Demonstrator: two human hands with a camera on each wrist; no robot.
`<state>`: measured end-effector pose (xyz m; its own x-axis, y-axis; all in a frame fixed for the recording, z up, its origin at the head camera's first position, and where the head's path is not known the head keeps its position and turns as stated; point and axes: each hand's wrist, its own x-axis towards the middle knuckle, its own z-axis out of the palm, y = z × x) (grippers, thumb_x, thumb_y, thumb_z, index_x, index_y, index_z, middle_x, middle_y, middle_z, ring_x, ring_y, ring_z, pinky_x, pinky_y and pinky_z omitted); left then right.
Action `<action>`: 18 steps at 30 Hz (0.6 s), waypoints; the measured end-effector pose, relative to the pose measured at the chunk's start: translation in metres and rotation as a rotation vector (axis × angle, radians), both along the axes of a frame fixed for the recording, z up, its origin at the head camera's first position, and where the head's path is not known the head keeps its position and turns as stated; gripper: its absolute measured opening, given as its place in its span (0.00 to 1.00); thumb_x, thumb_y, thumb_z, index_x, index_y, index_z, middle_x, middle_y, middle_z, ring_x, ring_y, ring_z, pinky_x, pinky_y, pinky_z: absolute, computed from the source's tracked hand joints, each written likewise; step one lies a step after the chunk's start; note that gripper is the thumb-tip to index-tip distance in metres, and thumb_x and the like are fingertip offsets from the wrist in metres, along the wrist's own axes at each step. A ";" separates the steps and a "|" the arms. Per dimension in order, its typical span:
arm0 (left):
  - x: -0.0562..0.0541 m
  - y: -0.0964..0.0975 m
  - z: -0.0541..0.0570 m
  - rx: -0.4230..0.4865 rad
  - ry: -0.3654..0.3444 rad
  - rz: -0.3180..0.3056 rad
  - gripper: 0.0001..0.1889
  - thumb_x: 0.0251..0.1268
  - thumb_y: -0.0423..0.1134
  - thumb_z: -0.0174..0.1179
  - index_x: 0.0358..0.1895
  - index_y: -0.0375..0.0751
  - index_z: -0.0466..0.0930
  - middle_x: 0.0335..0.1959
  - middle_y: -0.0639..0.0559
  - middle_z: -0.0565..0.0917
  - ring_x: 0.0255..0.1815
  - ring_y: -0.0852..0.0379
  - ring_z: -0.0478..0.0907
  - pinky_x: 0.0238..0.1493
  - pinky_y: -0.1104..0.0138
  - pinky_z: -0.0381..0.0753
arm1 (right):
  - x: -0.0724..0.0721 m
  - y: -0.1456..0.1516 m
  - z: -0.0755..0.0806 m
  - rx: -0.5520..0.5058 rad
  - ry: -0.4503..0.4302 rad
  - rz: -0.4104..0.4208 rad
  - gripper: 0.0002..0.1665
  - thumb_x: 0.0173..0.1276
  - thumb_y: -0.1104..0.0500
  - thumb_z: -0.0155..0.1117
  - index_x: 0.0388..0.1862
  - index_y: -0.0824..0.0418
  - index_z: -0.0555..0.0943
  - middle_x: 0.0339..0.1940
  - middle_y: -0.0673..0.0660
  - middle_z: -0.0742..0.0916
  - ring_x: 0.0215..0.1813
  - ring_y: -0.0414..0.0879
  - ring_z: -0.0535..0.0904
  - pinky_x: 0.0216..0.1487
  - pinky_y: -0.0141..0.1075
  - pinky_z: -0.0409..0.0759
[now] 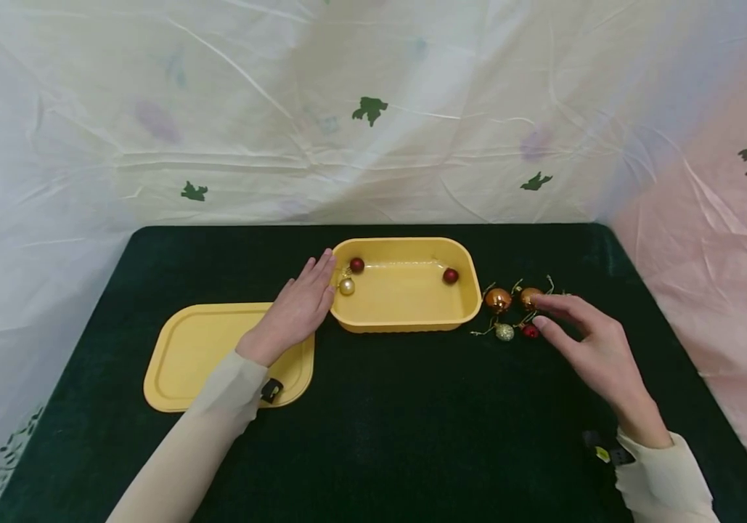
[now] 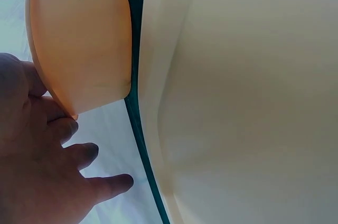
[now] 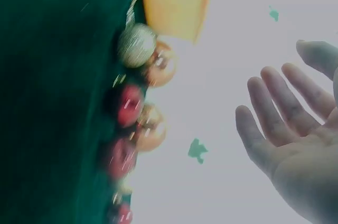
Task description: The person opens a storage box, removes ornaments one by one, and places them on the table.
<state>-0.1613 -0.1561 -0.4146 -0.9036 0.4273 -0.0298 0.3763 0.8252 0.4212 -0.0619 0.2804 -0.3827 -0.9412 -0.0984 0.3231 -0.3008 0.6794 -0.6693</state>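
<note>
My left hand (image 1: 298, 309) rests against the left end of a yellow plastic box (image 1: 406, 325), its fingers stretched along the rim. In the left wrist view, fingers (image 2: 84, 155) extend beyond the rim. Inside the box lie two dark red baubles (image 1: 451, 276) and a gold bauble (image 1: 347, 286). My right hand (image 1: 592, 349) is over a cluster of baubles right of the box, holding nothing, fingers apart in the right wrist view. The cluster includes shiny copper baubles (image 1: 498, 300), a glittery pale bauble (image 3: 137, 45) and red baubles (image 3: 130, 105), with gold string loops.
A yellow lid (image 1: 197, 349) lies flat left of the box, partly beneath my left forearm. Dark green cloth (image 1: 373, 421) covers the table. White fabric with green leaf shapes (image 1: 369, 110) hangs behind and at the sides.
</note>
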 end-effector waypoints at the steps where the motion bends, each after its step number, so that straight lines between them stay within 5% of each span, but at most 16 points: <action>1: 0.000 0.000 0.000 -0.001 -0.001 0.001 0.31 0.87 0.48 0.35 0.85 0.44 0.42 0.87 0.52 0.40 0.86 0.44 0.42 0.78 0.37 0.53 | -0.001 -0.005 0.001 -0.014 0.010 0.007 0.20 0.74 0.63 0.68 0.64 0.53 0.84 0.58 0.52 0.86 0.56 0.33 0.80 0.57 0.14 0.70; 8: 0.000 0.000 0.000 0.006 -0.001 0.001 0.31 0.87 0.47 0.35 0.85 0.43 0.43 0.87 0.52 0.40 0.86 0.44 0.42 0.78 0.37 0.53 | -0.012 -0.041 0.008 -0.072 0.062 0.071 0.20 0.75 0.65 0.66 0.64 0.56 0.83 0.55 0.53 0.87 0.52 0.32 0.81 0.51 0.20 0.77; 18: 0.000 -0.001 0.002 0.001 0.005 -0.007 0.31 0.88 0.47 0.35 0.85 0.43 0.43 0.87 0.51 0.41 0.85 0.43 0.42 0.77 0.36 0.53 | -0.034 -0.088 0.002 -0.102 -0.008 0.170 0.18 0.77 0.56 0.66 0.63 0.55 0.84 0.57 0.50 0.87 0.54 0.40 0.82 0.58 0.28 0.80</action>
